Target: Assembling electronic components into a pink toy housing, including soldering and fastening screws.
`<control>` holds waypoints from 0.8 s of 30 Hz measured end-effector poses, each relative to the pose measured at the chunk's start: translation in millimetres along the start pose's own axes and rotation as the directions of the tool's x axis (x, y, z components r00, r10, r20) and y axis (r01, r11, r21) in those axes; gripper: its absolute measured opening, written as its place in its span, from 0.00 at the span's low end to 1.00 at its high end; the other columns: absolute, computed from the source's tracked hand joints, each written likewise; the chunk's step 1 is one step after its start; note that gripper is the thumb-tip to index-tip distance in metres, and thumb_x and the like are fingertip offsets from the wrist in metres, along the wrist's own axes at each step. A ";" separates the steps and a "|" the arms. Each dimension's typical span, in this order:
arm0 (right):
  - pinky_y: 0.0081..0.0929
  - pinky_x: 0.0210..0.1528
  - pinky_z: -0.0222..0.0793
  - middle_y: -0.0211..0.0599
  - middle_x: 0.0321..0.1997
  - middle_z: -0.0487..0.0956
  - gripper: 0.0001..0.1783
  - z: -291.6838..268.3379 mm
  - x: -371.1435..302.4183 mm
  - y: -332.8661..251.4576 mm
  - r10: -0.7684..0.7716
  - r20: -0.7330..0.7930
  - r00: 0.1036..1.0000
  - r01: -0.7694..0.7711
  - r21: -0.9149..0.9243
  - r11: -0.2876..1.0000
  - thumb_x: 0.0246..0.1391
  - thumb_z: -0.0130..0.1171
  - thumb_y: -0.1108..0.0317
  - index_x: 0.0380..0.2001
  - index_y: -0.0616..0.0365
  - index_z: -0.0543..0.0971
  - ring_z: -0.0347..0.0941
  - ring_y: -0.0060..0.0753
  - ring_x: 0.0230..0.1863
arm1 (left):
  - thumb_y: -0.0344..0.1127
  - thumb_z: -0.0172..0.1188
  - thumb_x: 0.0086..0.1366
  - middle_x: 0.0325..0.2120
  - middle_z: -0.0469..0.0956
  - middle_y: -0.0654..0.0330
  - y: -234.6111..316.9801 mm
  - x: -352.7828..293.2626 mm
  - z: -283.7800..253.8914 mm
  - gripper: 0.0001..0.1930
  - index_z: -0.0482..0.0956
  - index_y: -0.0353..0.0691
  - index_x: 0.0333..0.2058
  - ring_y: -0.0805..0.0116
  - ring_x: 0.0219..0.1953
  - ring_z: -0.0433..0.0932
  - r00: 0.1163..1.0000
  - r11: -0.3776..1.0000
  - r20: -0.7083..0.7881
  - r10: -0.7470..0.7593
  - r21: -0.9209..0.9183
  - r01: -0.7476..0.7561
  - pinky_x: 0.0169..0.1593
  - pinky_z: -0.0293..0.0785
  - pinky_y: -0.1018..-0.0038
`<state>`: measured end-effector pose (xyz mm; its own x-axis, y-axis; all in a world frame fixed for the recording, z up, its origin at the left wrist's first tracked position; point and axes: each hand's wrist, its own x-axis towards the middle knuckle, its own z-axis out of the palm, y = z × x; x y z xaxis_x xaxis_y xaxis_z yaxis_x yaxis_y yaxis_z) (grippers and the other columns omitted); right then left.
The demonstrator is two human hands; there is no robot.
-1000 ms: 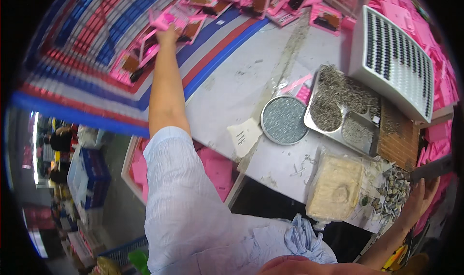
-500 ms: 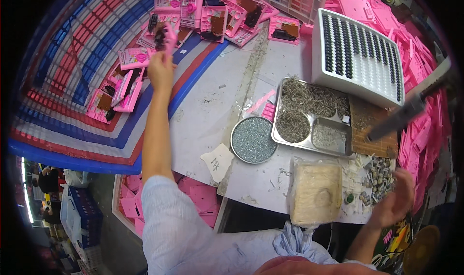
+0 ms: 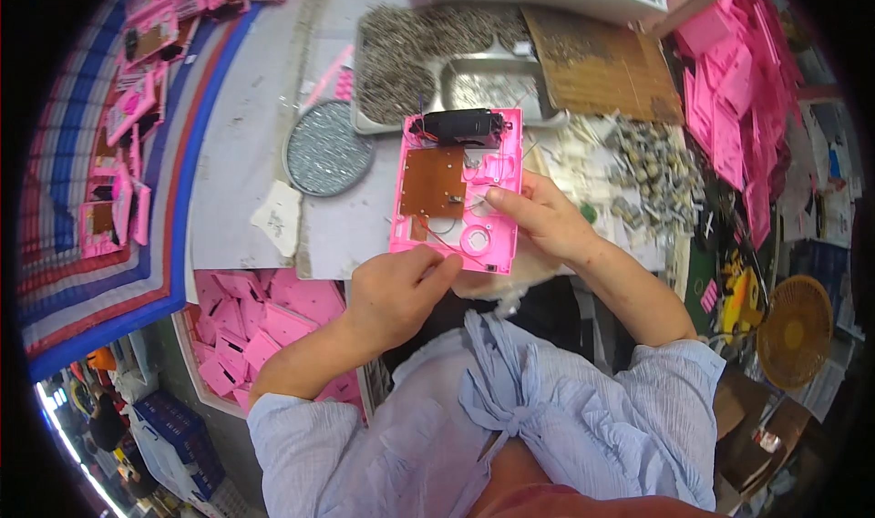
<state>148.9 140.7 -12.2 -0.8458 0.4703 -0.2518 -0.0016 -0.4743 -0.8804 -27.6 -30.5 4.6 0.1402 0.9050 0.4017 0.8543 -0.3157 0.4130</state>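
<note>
In front of my body I hold a pink plastic casing (image 3: 504, 167) with its inner side up. A brown circuit board (image 3: 433, 185) fills much of its left half, and a black box-shaped part (image 3: 460, 128) lies across the far end. Thin red wires run near the lower edge. My right hand (image 3: 551, 219) grips the right edge, thumb on the inner face. My left hand (image 3: 401, 292) is closed at the lower left corner, fingertips pinched near the wires; whether they hold a wire or the rim is hard to see.
Beyond the casing stands a metal tray (image 3: 365, 67) of small metal pieces, beside a round tin (image 3: 330, 149) of grey bits and a brown board (image 3: 602, 62). Small metal parts (image 3: 652, 172) lie right. More casings rest on striped sheeting (image 3: 164, 281); a bin (image 3: 205, 359) holds pink panels.
My left hand has come back from the casings on the striped sheeting to the middle. My right hand has moved in from the right. Both now hold a casing, and the view has shifted.
</note>
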 end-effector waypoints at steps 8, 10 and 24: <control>0.20 0.29 0.71 0.31 0.30 0.85 0.14 -25.5 -56.0 12.1 -0.025 -0.300 0.953 -0.026 -0.164 0.986 0.62 0.67 0.60 0.39 0.62 0.81 0.77 0.15 0.29 | 0.31 0.69 0.50 0.26 0.72 0.66 32.7 7.8 52.7 0.15 0.84 0.45 0.39 0.65 0.28 0.71 0.988 0.976 -0.045 0.150 -0.153 -0.155 0.29 0.67 0.67; 0.23 0.26 0.71 0.33 0.25 0.84 0.16 -34.8 -59.1 4.7 -0.153 -0.334 0.930 -0.104 -0.639 0.762 0.58 0.70 0.56 0.31 0.60 0.81 0.78 0.21 0.25 | 0.31 0.68 0.51 0.26 0.71 0.65 34.9 6.8 60.7 0.14 0.83 0.44 0.39 0.65 0.28 0.71 0.991 0.975 0.018 0.132 -0.181 -0.126 0.30 0.67 0.67; 0.30 0.25 0.68 0.34 0.25 0.78 0.10 -48.0 -19.4 0.2 -0.566 0.175 0.806 0.351 -0.910 0.219 0.52 0.72 0.66 0.36 0.57 0.84 0.74 0.31 0.22 | 0.30 0.67 0.51 0.26 0.70 0.62 18.3 18.0 70.2 0.14 0.82 0.43 0.39 0.62 0.28 0.74 0.979 0.977 0.184 0.091 -0.206 -0.052 0.30 0.71 0.66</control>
<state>190.9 167.2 -26.8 -0.7742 0.5169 0.3653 0.1881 0.7390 -0.6469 25.6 0.0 -38.0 0.3072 0.9095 0.2800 0.7241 -0.4144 0.5513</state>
